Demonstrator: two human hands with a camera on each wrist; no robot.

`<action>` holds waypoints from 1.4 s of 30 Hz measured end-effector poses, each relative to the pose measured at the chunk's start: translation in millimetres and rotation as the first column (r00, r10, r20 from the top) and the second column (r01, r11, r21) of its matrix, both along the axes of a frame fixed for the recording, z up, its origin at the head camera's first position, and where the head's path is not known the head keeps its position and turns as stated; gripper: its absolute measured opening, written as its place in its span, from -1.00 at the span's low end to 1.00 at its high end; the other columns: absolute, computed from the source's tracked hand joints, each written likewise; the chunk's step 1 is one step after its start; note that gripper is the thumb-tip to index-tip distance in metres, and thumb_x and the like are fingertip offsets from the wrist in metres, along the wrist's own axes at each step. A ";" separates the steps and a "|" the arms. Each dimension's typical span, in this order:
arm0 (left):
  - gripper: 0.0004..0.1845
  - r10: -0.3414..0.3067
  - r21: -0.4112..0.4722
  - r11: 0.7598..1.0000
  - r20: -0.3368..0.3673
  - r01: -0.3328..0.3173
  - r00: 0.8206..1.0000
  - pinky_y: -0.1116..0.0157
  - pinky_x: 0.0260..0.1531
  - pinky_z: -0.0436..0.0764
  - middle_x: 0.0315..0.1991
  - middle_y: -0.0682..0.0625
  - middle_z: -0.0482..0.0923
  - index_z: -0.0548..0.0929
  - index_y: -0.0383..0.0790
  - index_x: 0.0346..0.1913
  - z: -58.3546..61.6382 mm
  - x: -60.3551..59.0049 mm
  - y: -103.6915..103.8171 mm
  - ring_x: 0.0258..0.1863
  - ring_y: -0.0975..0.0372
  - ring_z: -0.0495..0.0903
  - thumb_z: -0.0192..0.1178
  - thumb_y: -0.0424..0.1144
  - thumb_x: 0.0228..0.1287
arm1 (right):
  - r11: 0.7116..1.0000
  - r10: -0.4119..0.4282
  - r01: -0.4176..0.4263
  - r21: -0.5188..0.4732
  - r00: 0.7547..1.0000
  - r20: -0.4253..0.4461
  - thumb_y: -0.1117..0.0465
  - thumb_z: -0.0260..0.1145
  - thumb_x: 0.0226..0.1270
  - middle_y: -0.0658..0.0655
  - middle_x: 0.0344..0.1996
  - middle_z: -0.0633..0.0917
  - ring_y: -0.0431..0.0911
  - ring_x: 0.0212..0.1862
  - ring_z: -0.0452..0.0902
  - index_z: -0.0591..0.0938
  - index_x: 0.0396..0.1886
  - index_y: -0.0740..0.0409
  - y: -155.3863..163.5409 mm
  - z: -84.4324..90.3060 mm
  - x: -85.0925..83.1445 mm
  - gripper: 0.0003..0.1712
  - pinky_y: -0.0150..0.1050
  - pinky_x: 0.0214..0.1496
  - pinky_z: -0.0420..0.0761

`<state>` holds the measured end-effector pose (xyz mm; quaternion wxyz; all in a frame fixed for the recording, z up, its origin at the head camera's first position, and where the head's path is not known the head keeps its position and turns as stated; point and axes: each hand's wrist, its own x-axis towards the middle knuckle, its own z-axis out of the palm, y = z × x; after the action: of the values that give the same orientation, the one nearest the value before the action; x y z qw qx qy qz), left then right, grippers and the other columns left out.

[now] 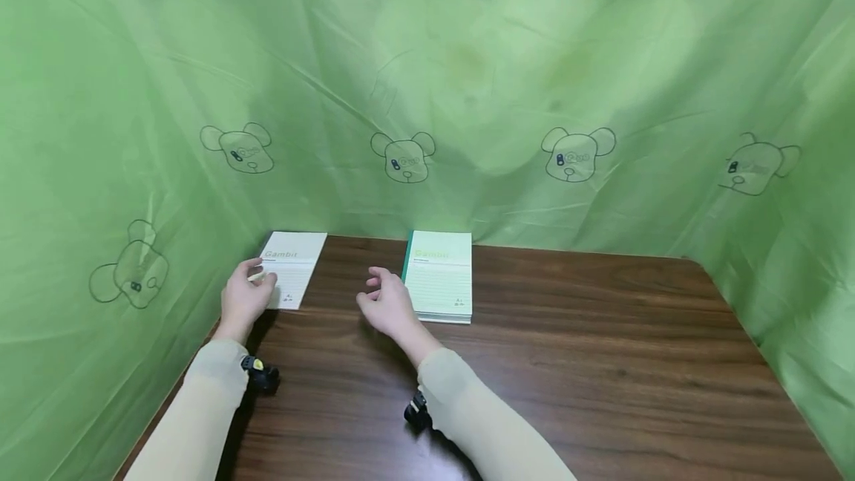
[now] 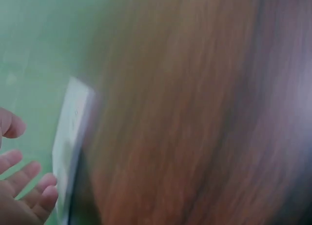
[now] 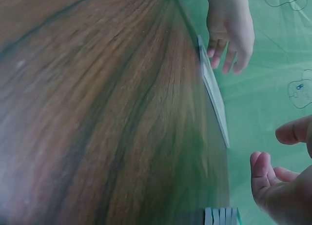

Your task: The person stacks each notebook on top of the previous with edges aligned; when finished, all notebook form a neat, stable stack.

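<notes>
Lying flat at the dark wooden table's [image 1: 568, 362] far left corner, the single white paper notebook [image 1: 294, 267] has the left hand [image 1: 246, 297] at its near left edge, fingertips touching the cover, loosely curved; whether they pinch it I cannot tell. To that notebook's right sits a stack of pale green notebooks [image 1: 439, 275]. The right hand [image 1: 386, 304] hovers between them, relaxed and empty. Risk, as I judge it: the thin notebook sits near the table's left edge, so a sideways nudge could slide it off against the green cloth backdrop [image 1: 467, 80].
</notes>
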<state>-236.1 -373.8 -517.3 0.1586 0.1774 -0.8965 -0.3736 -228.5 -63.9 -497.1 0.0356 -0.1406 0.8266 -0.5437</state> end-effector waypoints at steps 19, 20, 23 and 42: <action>-0.25 0.047 -0.072 0.997 0.147 -0.036 0.988 -0.30 0.31 0.40 0.44 -0.53 0.44 0.37 -0.47 0.56 -5.2 0.5 -29.5 0.34 -0.46 0.42 0.18 -0.17 0.38 | 1.000 -0.006 0.004 0.017 0.992 0.124 0.25 0.43 0.42 0.23 0.22 0.73 -0.05 0.08 0.76 0.50 0.54 0.31 -25.0 -10.2 -1.5 -0.28 -0.13 0.19 0.72; -0.22 0.039 -0.072 0.997 0.155 -0.028 0.987 -0.29 0.32 0.40 0.44 -0.53 0.44 0.36 -0.48 0.57 -4.6 -0.7 -28.9 0.34 -0.46 0.41 0.20 -0.17 0.37 | 1.000 -0.006 0.004 0.014 0.992 0.128 0.25 0.43 0.41 0.23 0.22 0.72 -0.05 0.08 0.76 0.51 0.54 0.31 -24.7 -9.2 -0.7 -0.28 -0.13 0.20 0.72; -0.15 0.019 -0.066 0.998 0.181 -0.007 0.983 -0.28 0.36 0.40 0.45 -0.56 0.41 0.30 -0.53 0.58 -4.2 -2.6 -27.5 0.35 -0.45 0.41 0.29 -0.17 0.32 | 1.000 -0.003 0.001 0.016 0.992 0.125 0.25 0.43 0.40 0.23 0.22 0.72 -0.05 0.08 0.76 0.51 0.54 0.31 -24.6 -7.5 0.0 -0.27 -0.12 0.20 0.72; 0.08 -0.191 -0.099 0.968 0.311 0.231 0.931 -0.35 0.38 0.30 0.44 -0.62 0.35 0.28 -0.47 0.59 11.9 1.9 43.8 0.37 -0.50 0.25 0.63 -0.07 0.14 | 0.987 -0.012 -0.005 0.159 0.994 0.108 0.17 0.40 0.40 0.22 0.17 0.78 0.06 0.23 0.70 0.50 0.55 0.30 -22.1 -6.9 2.3 -0.24 -0.05 0.30 0.66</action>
<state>-234.2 -330.0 -505.4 -0.0082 0.1231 -0.9471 -0.2964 -226.1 -86.1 -504.0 0.0906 -0.1061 0.8644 -0.4830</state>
